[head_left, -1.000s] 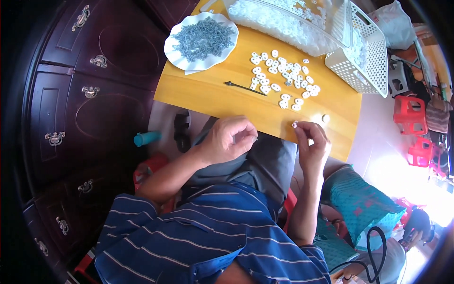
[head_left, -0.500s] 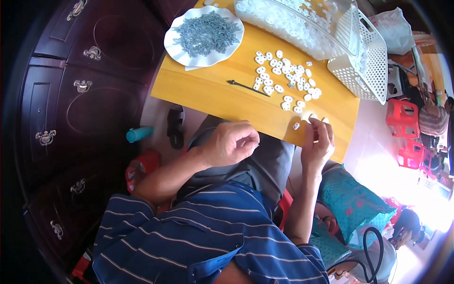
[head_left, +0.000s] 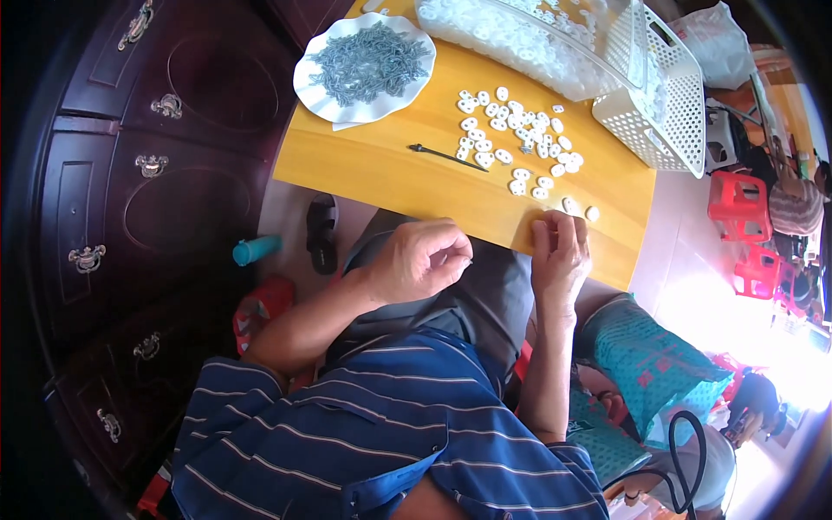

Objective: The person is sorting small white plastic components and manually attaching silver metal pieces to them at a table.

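Sitting at a low yellow table (head_left: 390,165) that fills the upper centre of the frame, a person in a blue striped shirt (head_left: 364,433) works with both bare hands at the table's near edge. The left hand (head_left: 422,260), just left of the frame's centre and below the table edge, is curled into a loose fist with thumb and fingertips pinched together; whether anything small is held in that pinch cannot be told. The right hand (head_left: 559,251), right of centre, lies palm-down on the table's near edge with its fingers close together, their tips touching or nearly touching the nearest of the small white rings (head_left: 568,205). The two hands are apart, with the person's grey-clad lap between them.

The scattered white rings (head_left: 511,139) lie loose on the tabletop in the upper centre, trailing down toward the right hand. A thin dark rod-like tool (head_left: 446,157) rests flat on the table to their left. A white scalloped plate (head_left: 347,104) heaped with small grey metal pieces (head_left: 368,61) stands at the upper left of the table. A white slotted basket (head_left: 667,113) sits at the upper right. Dark wooden drawers (head_left: 130,191) with metal handles occupy the left of the frame; a black sandal (head_left: 322,232) and a teal cylinder (head_left: 256,250) lie on the floor beside them.
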Action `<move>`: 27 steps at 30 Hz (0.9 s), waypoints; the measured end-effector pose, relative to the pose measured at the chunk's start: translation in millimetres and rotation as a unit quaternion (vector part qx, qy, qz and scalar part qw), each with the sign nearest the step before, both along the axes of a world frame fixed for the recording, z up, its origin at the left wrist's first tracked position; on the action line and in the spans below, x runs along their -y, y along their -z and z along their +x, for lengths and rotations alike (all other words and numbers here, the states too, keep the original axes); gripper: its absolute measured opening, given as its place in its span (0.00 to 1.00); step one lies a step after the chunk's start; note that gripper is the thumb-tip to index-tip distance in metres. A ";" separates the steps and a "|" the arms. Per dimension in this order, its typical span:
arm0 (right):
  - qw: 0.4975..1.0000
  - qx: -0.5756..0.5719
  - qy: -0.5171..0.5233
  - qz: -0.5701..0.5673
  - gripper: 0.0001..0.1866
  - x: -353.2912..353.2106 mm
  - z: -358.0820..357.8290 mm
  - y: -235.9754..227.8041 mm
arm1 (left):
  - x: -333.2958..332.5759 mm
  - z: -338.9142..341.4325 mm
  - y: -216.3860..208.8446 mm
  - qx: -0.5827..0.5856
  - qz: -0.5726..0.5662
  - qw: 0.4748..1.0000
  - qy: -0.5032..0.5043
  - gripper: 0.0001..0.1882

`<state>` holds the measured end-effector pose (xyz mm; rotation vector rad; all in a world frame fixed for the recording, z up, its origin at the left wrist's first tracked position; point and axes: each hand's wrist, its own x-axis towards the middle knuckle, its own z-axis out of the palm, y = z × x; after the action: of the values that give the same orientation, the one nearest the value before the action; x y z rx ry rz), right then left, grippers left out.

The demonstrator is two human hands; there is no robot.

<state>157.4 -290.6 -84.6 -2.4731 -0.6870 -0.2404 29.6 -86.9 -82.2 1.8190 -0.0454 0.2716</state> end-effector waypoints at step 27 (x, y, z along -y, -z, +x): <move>0.994 -0.007 -0.030 0.105 0.08 1.5 -18.0 12.9 | 14.9 -1.3 0.8 -0.031 0.009 0.999 0.011 0.01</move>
<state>139.5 -292.1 -97.4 -2.2488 -0.6910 -0.2581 28.3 -101.8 -83.0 1.8420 -0.0235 0.2001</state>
